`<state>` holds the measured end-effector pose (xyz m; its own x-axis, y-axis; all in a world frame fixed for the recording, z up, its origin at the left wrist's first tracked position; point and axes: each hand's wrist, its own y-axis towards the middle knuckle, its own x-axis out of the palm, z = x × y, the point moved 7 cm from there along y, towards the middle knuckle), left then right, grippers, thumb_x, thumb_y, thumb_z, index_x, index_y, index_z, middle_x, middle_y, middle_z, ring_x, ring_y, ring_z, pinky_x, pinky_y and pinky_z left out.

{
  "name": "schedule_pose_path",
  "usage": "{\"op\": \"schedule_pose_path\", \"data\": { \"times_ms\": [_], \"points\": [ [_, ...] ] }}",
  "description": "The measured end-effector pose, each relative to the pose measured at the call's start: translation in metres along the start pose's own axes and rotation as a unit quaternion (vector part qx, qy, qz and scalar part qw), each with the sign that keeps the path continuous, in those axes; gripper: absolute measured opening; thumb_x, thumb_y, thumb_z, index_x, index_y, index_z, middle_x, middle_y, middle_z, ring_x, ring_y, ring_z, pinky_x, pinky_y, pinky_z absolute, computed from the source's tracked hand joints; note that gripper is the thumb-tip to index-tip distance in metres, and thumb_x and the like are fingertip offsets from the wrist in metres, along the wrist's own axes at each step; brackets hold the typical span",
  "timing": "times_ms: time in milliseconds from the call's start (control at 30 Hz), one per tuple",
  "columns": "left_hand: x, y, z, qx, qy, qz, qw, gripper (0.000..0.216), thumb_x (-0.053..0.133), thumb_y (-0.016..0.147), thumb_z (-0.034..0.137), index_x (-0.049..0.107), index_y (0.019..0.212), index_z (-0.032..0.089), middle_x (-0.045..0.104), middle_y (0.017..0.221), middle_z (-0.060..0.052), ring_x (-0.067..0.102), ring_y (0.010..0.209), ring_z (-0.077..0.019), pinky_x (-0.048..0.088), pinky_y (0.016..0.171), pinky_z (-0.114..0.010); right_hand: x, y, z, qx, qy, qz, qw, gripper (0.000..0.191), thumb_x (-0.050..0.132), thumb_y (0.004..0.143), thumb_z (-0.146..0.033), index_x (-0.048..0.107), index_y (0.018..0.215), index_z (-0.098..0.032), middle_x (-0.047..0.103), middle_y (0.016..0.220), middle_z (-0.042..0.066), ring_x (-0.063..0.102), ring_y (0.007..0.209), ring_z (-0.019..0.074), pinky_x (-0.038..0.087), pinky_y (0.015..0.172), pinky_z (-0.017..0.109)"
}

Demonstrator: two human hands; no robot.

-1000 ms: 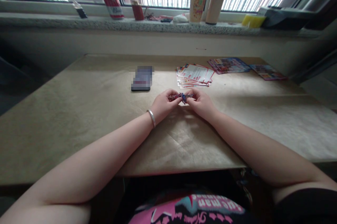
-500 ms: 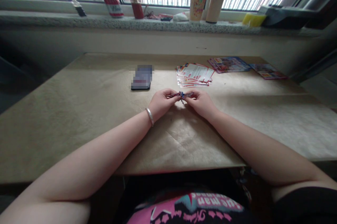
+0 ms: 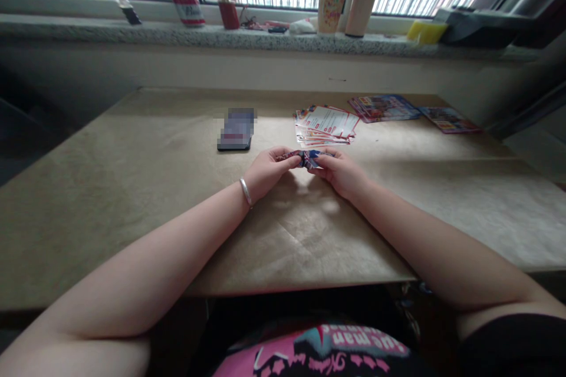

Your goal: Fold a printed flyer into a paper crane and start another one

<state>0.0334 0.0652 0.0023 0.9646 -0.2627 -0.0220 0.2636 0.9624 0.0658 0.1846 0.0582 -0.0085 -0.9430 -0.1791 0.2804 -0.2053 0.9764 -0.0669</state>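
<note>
Between my two hands, just above the table, is a small crumpled or folded piece of printed paper (image 3: 308, 158), mostly blue with some red and white. My left hand (image 3: 268, 171), with a bracelet at the wrist, pinches its left end. The right end sits between the thumb and fingers of my right hand (image 3: 344, 171). Fingers cover both ends, so its full shape is hidden. Right behind the hands lies a fanned stack of white, red-edged printed sheets (image 3: 329, 122).
A dark phone-like object (image 3: 236, 132), partly pixelated, lies left of the sheets on the brown-covered table (image 3: 132, 188). Colourful printed packets (image 3: 384, 108) and another packet (image 3: 448, 120) are at the back right. A can (image 3: 186, 2), a cup (image 3: 332, 2) and a yellow sponge-like block (image 3: 427, 32) stand on the windowsill.
The paper has turned and spread, showing more of its blue printed side. My right thumb has shifted onto its face, and my left hand has moved slightly left.
</note>
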Motion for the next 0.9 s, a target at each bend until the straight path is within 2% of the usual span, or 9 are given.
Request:
{"op": "schedule_pose_path", "data": {
  "times_ms": [100,300,567,733,900],
  "points": [
    [0.0016,-0.0004,-0.0005,-0.004,-0.002,-0.006,1.0,0.044,0.083,0.059,0.051,0.069,0.078,0.014,0.07,0.075,-0.003,0.059,0.068,-0.013,0.04,0.062,-0.023,-0.0009,-0.0007,0.0004,-0.002,-0.019,0.012,1.0,0.039,0.087,0.052,-0.043,0.062,0.071,-0.02,0.066,0.077,-0.002,0.062,0.075,0.0125,0.055,0.074,0.029],
    [0.0014,-0.0018,0.001,-0.007,0.0,-0.005,1.0,0.043,0.084,0.06,0.049,0.071,0.08,0.013,0.072,0.08,-0.005,0.062,0.075,-0.0153,0.043,0.07,-0.025,0.0009,-0.0026,-0.0006,-0.017,-0.103,0.009,0.995,0.042,0.084,0.057,-0.052,0.07,0.076,-0.017,0.066,0.072,-0.001,0.057,0.068,0.011,0.05,0.069,0.027],
    [0.0015,-0.0016,0.0,-0.004,-0.069,-0.02,0.997,0.04,0.086,0.06,0.047,0.071,0.079,0.014,0.072,0.08,-0.004,0.062,0.076,-0.0152,0.045,0.077,-0.027,-0.0009,-0.0012,0.0003,0.001,-0.054,-0.009,0.998,0.039,0.086,0.056,-0.048,0.069,0.076,-0.019,0.068,0.078,-0.001,0.058,0.075,0.0122,0.048,0.071,0.026],
    [-0.0012,0.0016,0.0041,0.026,-0.05,-0.005,0.998,0.037,0.085,0.061,0.045,0.072,0.075,0.013,0.067,0.078,-0.003,0.058,0.076,-0.0143,0.044,0.08,-0.028,-0.0024,-0.0012,0.0013,0.025,-0.021,-0.01,0.999,0.038,0.086,0.056,-0.044,0.067,0.078,-0.019,0.069,0.082,0.0,0.06,0.083,0.0143,0.048,0.075,0.028],
    [-0.0027,0.0035,0.0032,0.03,-0.034,0.005,0.999,0.037,0.084,0.062,0.045,0.071,0.074,0.013,0.065,0.078,-0.003,0.057,0.076,-0.0144,0.042,0.079,-0.028,-0.0058,0.0001,0.0018,0.03,-0.024,0.018,0.999,0.034,0.084,0.058,-0.039,0.064,0.077,-0.02,0.067,0.079,-0.001,0.057,0.078,0.0132,0.044,0.066,0.024]
  ]
}}
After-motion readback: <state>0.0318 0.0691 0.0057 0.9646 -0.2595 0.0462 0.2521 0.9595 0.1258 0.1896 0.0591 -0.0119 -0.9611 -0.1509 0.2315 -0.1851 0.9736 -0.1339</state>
